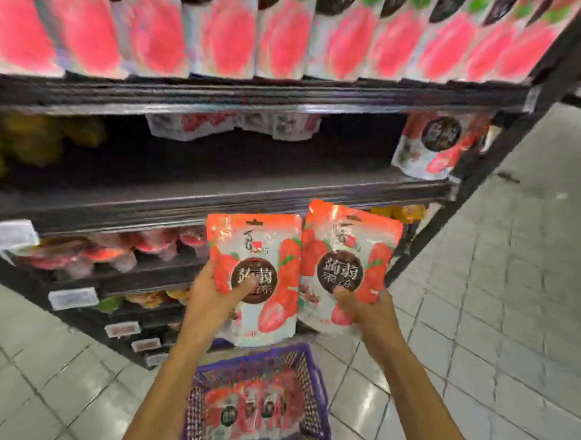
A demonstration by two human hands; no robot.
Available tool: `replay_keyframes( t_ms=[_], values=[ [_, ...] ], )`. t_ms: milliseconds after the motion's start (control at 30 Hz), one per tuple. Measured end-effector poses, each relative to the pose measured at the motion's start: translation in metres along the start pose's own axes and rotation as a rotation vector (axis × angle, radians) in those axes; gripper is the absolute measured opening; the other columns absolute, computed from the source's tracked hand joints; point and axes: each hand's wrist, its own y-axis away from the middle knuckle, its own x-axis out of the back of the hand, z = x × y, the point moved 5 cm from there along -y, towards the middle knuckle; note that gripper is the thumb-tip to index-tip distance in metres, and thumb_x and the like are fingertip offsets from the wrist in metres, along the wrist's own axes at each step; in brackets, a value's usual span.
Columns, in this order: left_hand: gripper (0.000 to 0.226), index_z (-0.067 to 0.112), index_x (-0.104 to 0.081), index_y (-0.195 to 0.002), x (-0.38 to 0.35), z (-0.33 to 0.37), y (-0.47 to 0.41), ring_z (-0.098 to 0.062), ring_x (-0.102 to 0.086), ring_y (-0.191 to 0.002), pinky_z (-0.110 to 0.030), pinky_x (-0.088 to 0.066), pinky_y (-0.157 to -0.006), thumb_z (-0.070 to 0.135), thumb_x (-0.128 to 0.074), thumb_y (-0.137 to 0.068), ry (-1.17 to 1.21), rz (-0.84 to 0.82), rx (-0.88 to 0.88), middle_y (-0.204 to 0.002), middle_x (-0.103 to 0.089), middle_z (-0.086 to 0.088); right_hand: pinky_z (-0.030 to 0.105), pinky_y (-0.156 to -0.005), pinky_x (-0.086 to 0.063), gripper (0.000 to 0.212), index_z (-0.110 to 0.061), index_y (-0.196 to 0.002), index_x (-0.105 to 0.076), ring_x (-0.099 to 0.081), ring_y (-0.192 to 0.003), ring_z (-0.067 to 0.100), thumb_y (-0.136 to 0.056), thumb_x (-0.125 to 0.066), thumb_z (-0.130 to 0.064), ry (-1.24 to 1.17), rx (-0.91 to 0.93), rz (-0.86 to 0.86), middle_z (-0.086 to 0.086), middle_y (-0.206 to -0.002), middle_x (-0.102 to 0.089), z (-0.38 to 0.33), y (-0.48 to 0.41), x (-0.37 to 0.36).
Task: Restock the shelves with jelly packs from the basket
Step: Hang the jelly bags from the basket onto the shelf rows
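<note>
I hold two red-and-white strawberry jelly packs upright in front of the shelves. My left hand (214, 297) grips the left pack (263, 252) at its lower left, thumb across the front. My right hand (367, 309) grips the right pack (352, 244) at its bottom edge. Below my arms a purple basket (316, 388) stands on the floor with several more jelly packs (253, 411) inside. The middle shelf (217, 178) is mostly bare, with one matching pack (436, 143) standing at its right end and a few packs (230, 124) far back.
The top shelf carries a full row of pink pouches (226, 29). Yellow packs (21, 142) sit at the middle shelf's left. Lower shelves hold other red packs (110, 249) and price labels (4, 236). Tiled floor (502, 300) stretches to the right of the rack's end post (483, 163).
</note>
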Motion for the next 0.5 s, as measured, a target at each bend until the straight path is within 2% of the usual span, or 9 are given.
replay_keyframes(
  t_ms=[67,133,200,300,367,433,500],
  values=[
    [0.043,0.034,-0.06,-0.102,-0.005,0.034,0.001,-0.022,-0.069,-0.095,-0.051,-0.055,-0.074,0.028,-0.087,-0.068,-0.042,-0.023,-0.083,-0.101,-0.072,0.008,0.031,-0.054,-0.055,0.029,-0.018,-0.072,-0.07,-0.065,-0.053,0.018,-0.054,-0.087,-0.034,-0.011,0.096,0.017,0.005,-0.06,-0.068,-0.031,0.008,0.003],
    [0.051,0.032,-0.06,-0.107,-0.012,0.063,0.001,-0.025,-0.069,-0.096,-0.052,-0.056,-0.076,0.038,-0.088,-0.064,-0.046,-0.044,-0.151,-0.104,-0.072,0.003,0.029,-0.053,-0.055,0.03,-0.017,-0.078,-0.072,-0.068,-0.056,0.018,-0.056,-0.087,-0.032,-0.017,0.162,0.031,0.006,-0.064,-0.071,-0.057,0.014,0.007],
    [0.051,0.029,-0.062,-0.103,-0.018,0.083,0.002,-0.021,-0.072,-0.092,-0.039,-0.06,-0.073,0.038,-0.089,-0.06,0.033,-0.04,-0.166,-0.098,-0.075,0.002,0.03,-0.061,-0.058,0.036,-0.022,-0.086,-0.074,-0.074,-0.073,0.021,-0.056,-0.088,-0.037,-0.018,0.184,0.024,0.007,-0.081,-0.076,-0.076,0.02,0.012],
    [0.045,0.029,-0.064,-0.104,-0.03,0.106,0.0,-0.011,-0.073,-0.089,-0.025,-0.06,-0.07,0.034,-0.08,-0.062,0.118,-0.084,-0.188,-0.099,-0.076,0.009,0.04,-0.075,-0.06,0.048,-0.024,-0.099,-0.073,-0.074,-0.091,0.026,-0.056,-0.089,-0.04,-0.048,0.208,0.052,0.007,-0.099,-0.076,-0.095,0.022,0.025],
    [0.05,0.029,-0.063,-0.111,-0.04,0.116,-0.002,-0.009,-0.072,-0.092,-0.023,-0.059,-0.07,0.034,-0.081,-0.064,0.135,-0.132,-0.205,-0.103,-0.075,0.009,0.045,-0.081,-0.059,0.056,-0.017,-0.106,-0.07,-0.073,-0.095,0.028,-0.057,-0.088,-0.037,-0.073,0.231,0.085,0.008,-0.102,-0.076,-0.102,0.02,0.035],
    [0.051,0.029,-0.063,-0.111,-0.051,0.122,-0.004,-0.009,-0.072,-0.093,-0.025,-0.058,-0.072,0.035,-0.081,-0.064,0.131,-0.152,-0.212,-0.104,-0.075,0.008,0.045,-0.083,-0.058,0.055,-0.014,-0.11,-0.069,-0.072,-0.096,0.028,-0.062,-0.089,-0.032,-0.069,0.235,0.1,0.008,-0.103,-0.076,-0.106,0.016,0.043],
    [0.049,0.031,-0.063,-0.109,-0.063,0.124,-0.006,-0.007,-0.071,-0.091,-0.021,-0.058,-0.068,0.037,-0.08,-0.063,0.129,-0.154,-0.215,-0.102,-0.074,0.012,0.046,-0.082,-0.059,0.052,-0.015,-0.11,-0.068,-0.072,-0.096,0.028,-0.064,-0.089,-0.029,-0.072,0.226,0.118,0.007,-0.102,-0.076,-0.105,0.01,0.051]
  ],
)
